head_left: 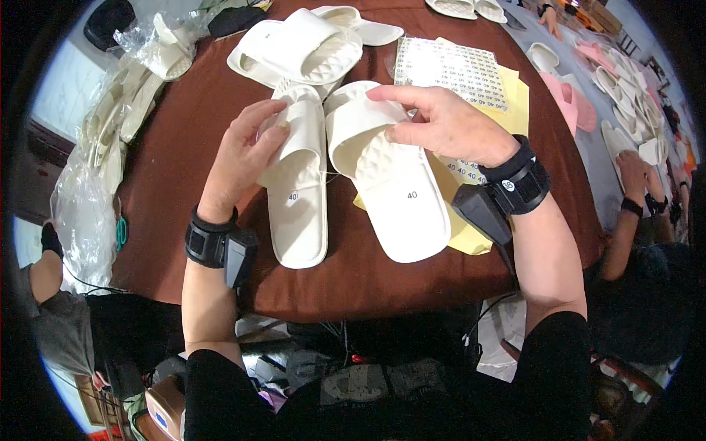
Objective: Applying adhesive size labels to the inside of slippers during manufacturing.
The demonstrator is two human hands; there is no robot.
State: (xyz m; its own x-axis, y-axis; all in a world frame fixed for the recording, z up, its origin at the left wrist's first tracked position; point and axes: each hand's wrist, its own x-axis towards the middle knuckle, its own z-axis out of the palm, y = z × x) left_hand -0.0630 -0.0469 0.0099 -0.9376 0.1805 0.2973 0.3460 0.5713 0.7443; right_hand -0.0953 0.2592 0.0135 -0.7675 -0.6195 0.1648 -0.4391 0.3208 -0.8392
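Note:
Two white slide slippers lie side by side on the brown cloth in front of me, toes pointing away. Each insole has a small printed size label near the heel. At the left slipper [298, 228], my left hand [241, 151] has its fingers bent over the outer side of the strap, with the thumb along it. My right hand [457, 126] grips the right slipper [408, 224] by its strap, the index finger on top and the thumb at the strap's opening. A thin thread seems to run between the two slippers.
More white slippers [301, 44] are piled just beyond. Label sheets [445, 70] and yellow backing paper [518, 110] lie right. Bagged slippers [110, 132] line the left edge, near teal scissors [121, 231]. Other people work at a table with pink slippers [566, 103] and white ones.

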